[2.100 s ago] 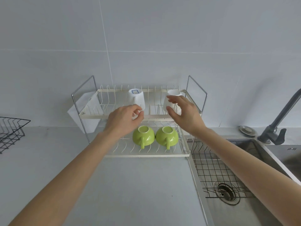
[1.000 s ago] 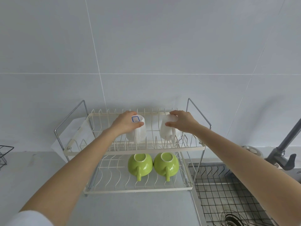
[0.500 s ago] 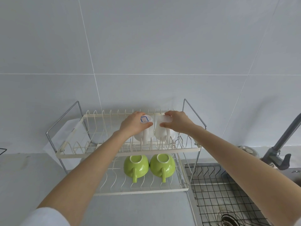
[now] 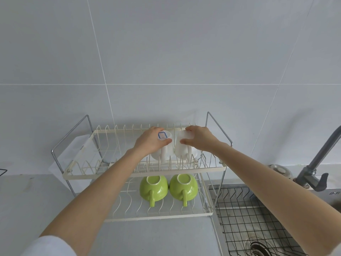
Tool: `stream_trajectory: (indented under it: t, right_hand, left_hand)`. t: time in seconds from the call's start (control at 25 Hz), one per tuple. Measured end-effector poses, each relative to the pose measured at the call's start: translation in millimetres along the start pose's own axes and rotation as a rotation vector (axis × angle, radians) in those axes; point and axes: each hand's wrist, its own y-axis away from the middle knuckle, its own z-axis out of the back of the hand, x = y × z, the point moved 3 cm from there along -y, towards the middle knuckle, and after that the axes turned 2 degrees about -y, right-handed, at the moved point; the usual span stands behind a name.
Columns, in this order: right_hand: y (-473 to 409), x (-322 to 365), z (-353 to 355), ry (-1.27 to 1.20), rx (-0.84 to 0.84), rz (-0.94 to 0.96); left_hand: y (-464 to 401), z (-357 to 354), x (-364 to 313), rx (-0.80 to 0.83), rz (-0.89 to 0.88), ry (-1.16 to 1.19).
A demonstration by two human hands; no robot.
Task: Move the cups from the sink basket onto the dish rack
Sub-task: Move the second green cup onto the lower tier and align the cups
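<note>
Two white cups stand upside down side by side on the upper tier of the cream wire dish rack [image 4: 118, 174]. My left hand [image 4: 149, 141] grips the left white cup [image 4: 164, 152], which has a blue label on its base. My right hand [image 4: 199, 138] grips the right white cup [image 4: 181, 147]. Both handles point toward me. On the lower tier two green cups [image 4: 154, 187] [image 4: 183, 185] lie upside down, handles toward me. The black wire sink basket [image 4: 245, 218] sits in the sink at the right with no cups showing in it.
A grey tap [image 4: 321, 159] rises at the right edge behind the sink. The drain [image 4: 258, 247] shows under the basket. A metal stopper [image 4: 279, 169] lies on the counter behind the sink. The white tiled wall is close behind the rack. Grey counter [image 4: 27, 200] spreads to the left.
Both hands carried the white cups further back on the upper tier and brought them close together. My view tilted up toward the wall.
</note>
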Motion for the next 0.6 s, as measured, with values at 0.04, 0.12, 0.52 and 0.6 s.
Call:
stream_trajectory:
  t: [0.04,0.12,0.52,0.6]
  right_hand:
    - [-0.2,-0.2,0.1,-0.001,0.000,0.002]
    - [-0.5,-0.2,-0.2,-0.006,0.002,0.005]
    - [-0.6,1.0,0.1,0.100,0.055,0.069]
    - [0.5,1.8,0.5,0.150,0.099,0.084]
  left_hand:
    - [0.0,-0.1,0.0,0.000,-0.003,-0.002]
    - [-0.1,-0.2,0.1,-0.002,-0.004,-0.003]
    - [-1.1,-1.5,1.3,0.025,0.002,-0.022]
    - [-1.0,-1.3,2.9,0.033,0.002,-0.018]
